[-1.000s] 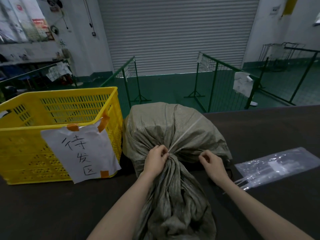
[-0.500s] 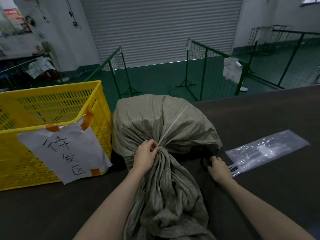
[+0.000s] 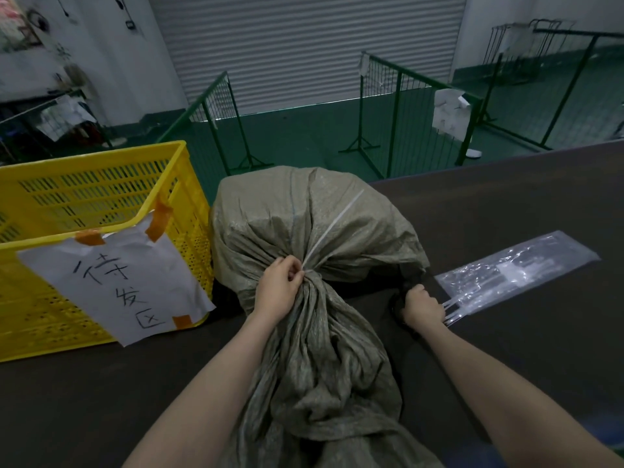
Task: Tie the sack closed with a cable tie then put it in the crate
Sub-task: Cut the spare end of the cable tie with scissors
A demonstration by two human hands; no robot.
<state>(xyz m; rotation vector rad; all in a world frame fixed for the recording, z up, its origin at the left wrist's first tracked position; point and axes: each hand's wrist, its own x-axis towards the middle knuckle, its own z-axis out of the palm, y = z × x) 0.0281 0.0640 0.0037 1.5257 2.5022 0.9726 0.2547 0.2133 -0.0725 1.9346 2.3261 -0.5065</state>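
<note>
Your left hand (image 3: pixel 277 288) is gripping the sack (image 3: pixel 314 231) at its gathered neck, the tie (image 3: pixel 332 224) running up from your fingertips. Your right hand (image 3: pixel 422 307) is lying curled beside the sack; whether it is holding anything, I cannot tell. The crate (image 3: pixel 84 184) is standing left of your fingers.

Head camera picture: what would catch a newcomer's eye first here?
A big grey-green sack lies mid-table, its neck cinched by a white cable tie and gripped by the left hand. On its left stands a yellow crate with a taped paper sign. The right hand rests beside a clear bag of ties.
</note>
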